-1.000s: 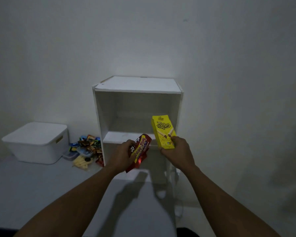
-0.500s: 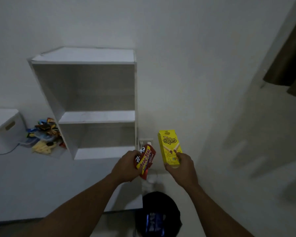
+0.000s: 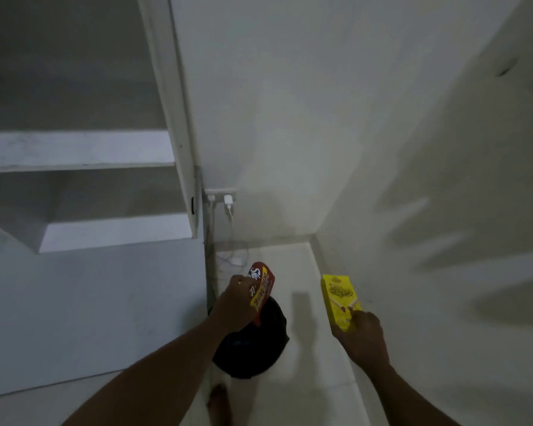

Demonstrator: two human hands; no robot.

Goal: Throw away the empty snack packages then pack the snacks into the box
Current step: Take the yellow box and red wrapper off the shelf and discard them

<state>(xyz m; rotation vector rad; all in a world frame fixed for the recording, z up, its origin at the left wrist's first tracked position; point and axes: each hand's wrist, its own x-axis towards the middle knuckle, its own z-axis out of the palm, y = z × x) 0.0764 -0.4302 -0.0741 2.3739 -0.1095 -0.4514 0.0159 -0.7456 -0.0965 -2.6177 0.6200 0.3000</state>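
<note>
The left hand (image 3: 237, 305) is clenched round a red pack (image 3: 262, 287), fingers curled over its left edge. The pack is red with a yellow band and stands tilted, top leaning away from the person. Its lower end shows against the far rim of a black bin (image 3: 259, 348) on the pale floor (image 3: 305, 348). The hand and pack hang above the bin's left part. Something bluish lies inside the bin, too dim to make out.

The right hand (image 3: 360, 336) grasps a yellow carton (image 3: 339, 296) by its lower end, thumb on the printed front. The carton is held nearly upright, well to the right of the bin and apart from the red pack, over bare floor near the right wall.

At left, a grey table (image 3: 90, 302) carries a white shelf (image 3: 74, 149) with 2 open compartments. The bin sits just beside the table's right edge. On the wall (image 3: 290, 103) behind, beside the shelf, is a socket (image 3: 220, 192) with 2 white plugs in it. Thin cables (image 3: 231, 256) hang from them to the floor beyond the bin. A bare foot (image 3: 219, 401) shows on the floor at the bottom, in front of the bin.
</note>
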